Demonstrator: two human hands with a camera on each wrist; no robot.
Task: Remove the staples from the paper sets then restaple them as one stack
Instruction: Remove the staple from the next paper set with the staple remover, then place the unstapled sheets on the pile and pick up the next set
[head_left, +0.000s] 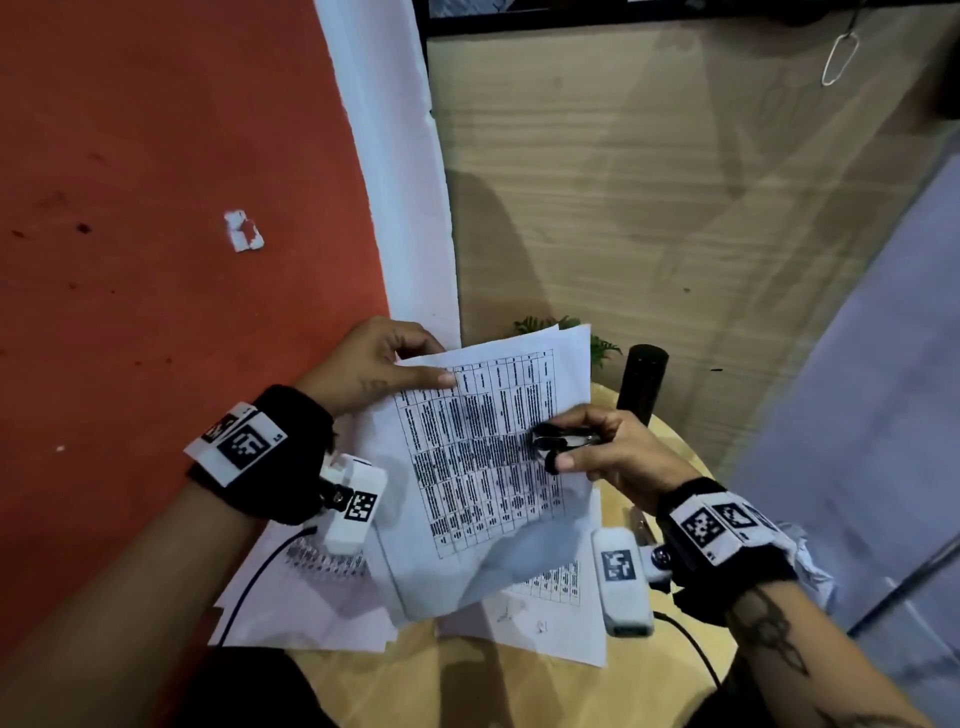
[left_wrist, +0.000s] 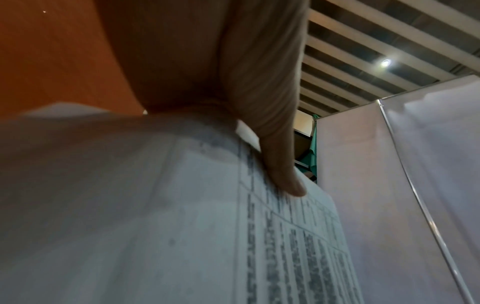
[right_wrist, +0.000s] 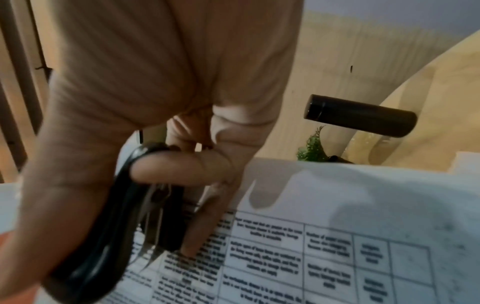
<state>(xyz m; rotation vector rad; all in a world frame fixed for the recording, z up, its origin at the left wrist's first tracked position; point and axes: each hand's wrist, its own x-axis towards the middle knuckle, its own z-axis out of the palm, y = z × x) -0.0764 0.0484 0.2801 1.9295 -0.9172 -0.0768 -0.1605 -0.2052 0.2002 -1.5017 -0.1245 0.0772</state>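
A printed paper set (head_left: 483, 457) with a table on it is held up above the round table. My left hand (head_left: 415, 366) pinches its top left corner, the thumb lying flat across the top sheet (left_wrist: 130, 205). My right hand (head_left: 571, 458) grips a black staple remover (head_left: 556, 439) and rests on the set's right edge. In the right wrist view the staple remover (right_wrist: 109, 226) sits in my curled fingers, its metal claws pointing down at the printed sheet (right_wrist: 337, 226). No staple is visible.
More printed sheets (head_left: 561, 613) and blank sheets (head_left: 311, 608) lie on the round wooden table (head_left: 467, 680). A black cylindrical bottle (head_left: 643, 382) and a small green plant (head_left: 602, 348) stand behind the papers. Crumpled paper (head_left: 810, 561) lies at right.
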